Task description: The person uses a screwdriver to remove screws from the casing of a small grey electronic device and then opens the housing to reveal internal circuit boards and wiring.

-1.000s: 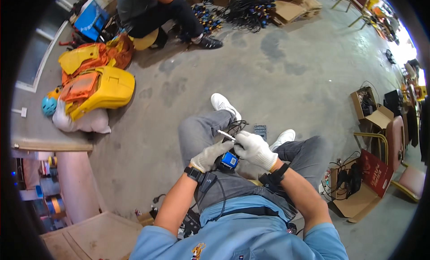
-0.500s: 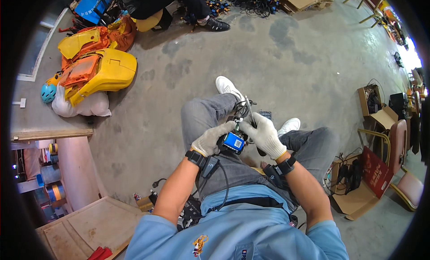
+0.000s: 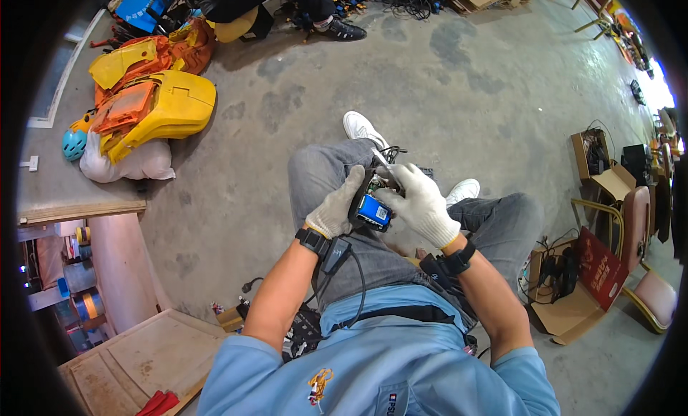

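Since the earlier frame the silver tool (image 3: 383, 162) had swung leftward. At the frame's centre, the left hand (image 3: 335, 209) gripped the side of the blue-and-black device (image 3: 374, 212); a slackened hold might have dropped it. Just right, the right hand (image 3: 424, 209) grasped the tool against the device's upper end, where a slip could have damaged exposed parts or jabbed the left glove.

Blue-cased device (image 3: 374, 212) fills the gap between left hand (image 3: 335, 209) and right hand (image 3: 423, 209). Left knee (image 3: 307, 171) and right knee (image 3: 527, 208) limit low sideways reach. Way out: far, over concrete floor (image 3: 430, 140) between left shoe (image 3: 362, 126) and right shoe (image 3: 462, 192), dark cable (image 3: 391, 154) intruding on the left. Farther obstacles: yellow-orange plastic shells (image 3: 175, 104), left; open cardboard box (image 3: 570, 321) and chair (image 3: 636, 219), right.
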Motion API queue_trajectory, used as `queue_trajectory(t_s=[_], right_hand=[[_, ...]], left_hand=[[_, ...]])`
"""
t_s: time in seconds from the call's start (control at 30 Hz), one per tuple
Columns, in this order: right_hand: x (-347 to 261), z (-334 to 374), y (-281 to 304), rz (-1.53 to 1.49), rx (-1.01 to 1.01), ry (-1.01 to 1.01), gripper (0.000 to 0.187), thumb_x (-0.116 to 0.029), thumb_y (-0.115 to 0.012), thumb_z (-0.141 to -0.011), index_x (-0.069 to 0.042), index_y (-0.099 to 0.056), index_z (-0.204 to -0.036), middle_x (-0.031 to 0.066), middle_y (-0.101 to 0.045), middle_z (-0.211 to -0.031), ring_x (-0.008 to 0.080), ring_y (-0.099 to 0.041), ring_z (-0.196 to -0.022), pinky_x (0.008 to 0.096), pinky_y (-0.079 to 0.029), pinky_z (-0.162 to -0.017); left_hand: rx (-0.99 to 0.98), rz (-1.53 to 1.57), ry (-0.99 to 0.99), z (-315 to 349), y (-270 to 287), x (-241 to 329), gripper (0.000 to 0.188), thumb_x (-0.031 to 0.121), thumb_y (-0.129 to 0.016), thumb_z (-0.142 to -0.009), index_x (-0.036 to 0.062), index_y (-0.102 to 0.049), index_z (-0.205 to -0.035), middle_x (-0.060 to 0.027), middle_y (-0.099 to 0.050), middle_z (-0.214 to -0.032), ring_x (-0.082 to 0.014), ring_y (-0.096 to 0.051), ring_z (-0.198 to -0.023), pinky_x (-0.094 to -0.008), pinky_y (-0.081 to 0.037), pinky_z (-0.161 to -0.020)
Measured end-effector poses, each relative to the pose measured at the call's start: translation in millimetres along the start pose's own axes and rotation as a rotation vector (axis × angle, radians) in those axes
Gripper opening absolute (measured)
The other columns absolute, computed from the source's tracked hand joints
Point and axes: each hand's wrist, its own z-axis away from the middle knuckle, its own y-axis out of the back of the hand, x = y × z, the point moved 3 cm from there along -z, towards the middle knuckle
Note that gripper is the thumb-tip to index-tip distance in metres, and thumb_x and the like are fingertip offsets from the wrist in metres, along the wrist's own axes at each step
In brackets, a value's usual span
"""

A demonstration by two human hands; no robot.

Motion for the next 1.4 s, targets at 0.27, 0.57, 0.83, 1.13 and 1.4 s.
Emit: queue_trajectory(t_s=[0.27,0.57,0.83,1.13,1.4], right_hand=[[8,-10,-4,-0.108,0.082,-0.179,0.03,-0.02,-0.075,-0.092,-0.004,-0.071,-0.117,0.0186,-0.078,-0.103,0.0363,-0.077,-0.098,0.0435,-0.06,-0.085],[14,-11,-1,-0.254,0.013,-0.191,0.032,-0.016,-0.069,-0.094,0.001,-0.073,-0.122,0.0181,-0.079,-0.105,0.0265,-0.078,-0.097,0.0362,-0.059,-0.088],[24,-3,-1,-0.334,-0.043,-0.282,0.03,-0.014,-0.07,-0.095,0.003,-0.072,-0.12,0.0182,-0.079,-0.106,0.0236,-0.077,-0.097,0.0347,-0.059,-0.089],[22,-5,0,-0.395,-0.039,-0.221,0.029,-0.01,-0.067,-0.095,0.002,-0.073,-0.121,0.0184,-0.078,-0.108,0.0249,-0.076,-0.099,0.0358,-0.058,-0.09],[1,-13,6,-0.071,0.013,0.053,0.028,-0.01,-0.068,-0.094,-0.002,-0.073,-0.12,0.019,-0.072,-0.113,0.0392,-0.073,-0.105,0.0442,-0.057,-0.09]], left_hand=[[-0.047,0.118,0.027,5,-2,-6,0.06,0.05,-0.065,-0.108,0.0033,-0.059,-0.146,-0.0103,-0.075,-0.12,-0.0196,-0.076,-0.102,-0.0333,-0.064,-0.088],[-0.139,0.016,0.058,1,2,-4,0.071,0.016,-0.074,-0.094,0.0013,-0.046,-0.157,-0.0156,-0.07,-0.134,-0.0259,-0.074,-0.115,-0.0393,-0.062,-0.1],[-0.133,-0.02,0.029,2,3,-3,0.066,0.013,-0.069,-0.096,0.0005,-0.046,-0.156,-0.015,-0.069,-0.135,-0.024,-0.073,-0.116,-0.0371,-0.062,-0.1],[-0.115,-0.015,0.02,0,6,-5,0.067,0.014,-0.07,-0.096,0.0013,-0.046,-0.157,-0.014,-0.069,-0.135,-0.0237,-0.073,-0.117,-0.0364,-0.061,-0.101],[-0.173,-0.05,0.031,2,-1,-3,0.075,0.015,-0.072,-0.094,0.0035,-0.042,-0.162,-0.0118,-0.066,-0.139,-0.0217,-0.069,-0.123,-0.0353,-0.057,-0.105]])
